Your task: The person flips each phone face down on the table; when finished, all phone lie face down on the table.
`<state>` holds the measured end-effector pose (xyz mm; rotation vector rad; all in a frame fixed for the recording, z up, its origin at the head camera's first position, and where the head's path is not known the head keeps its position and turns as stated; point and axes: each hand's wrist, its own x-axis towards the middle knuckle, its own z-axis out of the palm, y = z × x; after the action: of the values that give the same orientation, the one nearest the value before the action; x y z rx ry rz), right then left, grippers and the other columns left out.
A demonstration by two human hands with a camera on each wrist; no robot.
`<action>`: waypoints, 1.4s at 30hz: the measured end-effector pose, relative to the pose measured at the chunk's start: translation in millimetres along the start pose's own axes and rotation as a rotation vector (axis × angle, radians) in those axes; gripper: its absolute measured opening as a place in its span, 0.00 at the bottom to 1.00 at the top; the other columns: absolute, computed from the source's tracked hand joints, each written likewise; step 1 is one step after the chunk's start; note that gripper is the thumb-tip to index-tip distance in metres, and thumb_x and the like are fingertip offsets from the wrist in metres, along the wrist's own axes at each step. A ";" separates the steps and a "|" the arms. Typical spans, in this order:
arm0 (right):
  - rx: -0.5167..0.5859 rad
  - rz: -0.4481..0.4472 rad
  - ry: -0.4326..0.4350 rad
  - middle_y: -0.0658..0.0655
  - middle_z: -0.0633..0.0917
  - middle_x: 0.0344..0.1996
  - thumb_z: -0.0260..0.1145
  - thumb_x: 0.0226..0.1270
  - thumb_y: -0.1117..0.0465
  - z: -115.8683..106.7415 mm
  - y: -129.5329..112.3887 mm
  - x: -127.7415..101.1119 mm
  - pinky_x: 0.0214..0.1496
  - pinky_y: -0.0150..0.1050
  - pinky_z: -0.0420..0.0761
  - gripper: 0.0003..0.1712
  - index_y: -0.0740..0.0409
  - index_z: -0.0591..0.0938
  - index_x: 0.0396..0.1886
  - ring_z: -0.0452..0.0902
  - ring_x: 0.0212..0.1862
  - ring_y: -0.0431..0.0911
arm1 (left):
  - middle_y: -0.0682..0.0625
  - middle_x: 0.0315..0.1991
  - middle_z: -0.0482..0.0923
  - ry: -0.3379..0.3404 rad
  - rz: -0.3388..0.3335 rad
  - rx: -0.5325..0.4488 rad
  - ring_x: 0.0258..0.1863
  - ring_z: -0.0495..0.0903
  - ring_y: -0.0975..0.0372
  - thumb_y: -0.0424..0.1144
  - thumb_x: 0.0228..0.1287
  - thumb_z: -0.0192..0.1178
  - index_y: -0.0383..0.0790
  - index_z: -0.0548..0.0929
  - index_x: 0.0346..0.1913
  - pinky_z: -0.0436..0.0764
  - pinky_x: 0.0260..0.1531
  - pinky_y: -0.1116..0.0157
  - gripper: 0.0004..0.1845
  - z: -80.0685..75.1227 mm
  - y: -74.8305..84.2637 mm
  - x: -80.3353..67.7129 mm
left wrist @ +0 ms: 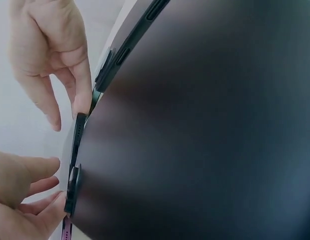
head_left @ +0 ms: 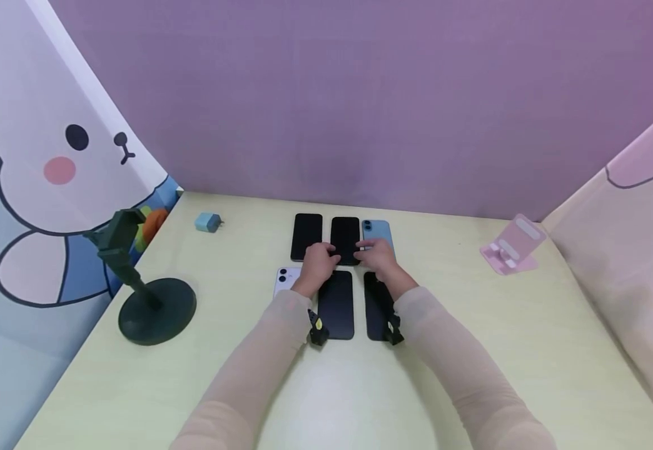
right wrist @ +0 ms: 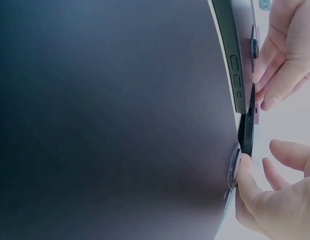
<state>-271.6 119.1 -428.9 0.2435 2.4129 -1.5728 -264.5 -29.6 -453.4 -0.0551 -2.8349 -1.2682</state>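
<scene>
Six phones (head_left: 345, 240) lie in two rows on the table (head_left: 529, 350).

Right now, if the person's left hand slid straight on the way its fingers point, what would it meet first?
Probably the middle black phone in the far row; the left hand already seems to touch its near edge. Beyond lies bare table, then the purple wall.
</scene>
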 end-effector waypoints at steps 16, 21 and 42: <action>0.016 -0.022 0.005 0.61 0.74 0.52 0.59 0.58 0.70 1.1 5.8 2.4 0.50 0.46 0.71 0.19 0.62 0.77 0.51 0.73 0.47 0.51 | 0.43 0.42 0.79 0.036 0.069 0.075 0.47 0.75 0.54 0.32 0.58 0.60 0.32 0.82 0.44 0.73 0.45 0.61 0.11 2.9 -4.4 -2.0; 0.042 -0.012 -0.011 0.61 0.74 0.53 0.59 0.59 0.70 0.3 6.0 1.3 0.52 0.48 0.69 0.20 0.61 0.77 0.53 0.71 0.50 0.51 | 0.41 0.43 0.78 0.031 0.072 0.053 0.42 0.77 0.54 0.33 0.58 0.60 0.32 0.82 0.45 0.75 0.41 0.62 0.13 2.0 -4.6 -4.4; 0.087 0.028 -0.064 0.61 0.71 0.55 0.54 0.61 0.72 -3.4 3.6 -1.3 0.52 0.46 0.68 0.22 0.60 0.74 0.57 0.71 0.51 0.50 | 0.41 0.59 0.64 -0.262 0.046 0.253 0.57 0.64 0.54 0.41 0.63 0.56 0.39 0.71 0.61 0.67 0.52 0.61 0.23 -8.8 4.8 13.0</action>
<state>-269.7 123.6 -430.3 0.2376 2.2863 -1.6495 -277.1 -32.6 -443.3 -0.2985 -3.1698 -0.9473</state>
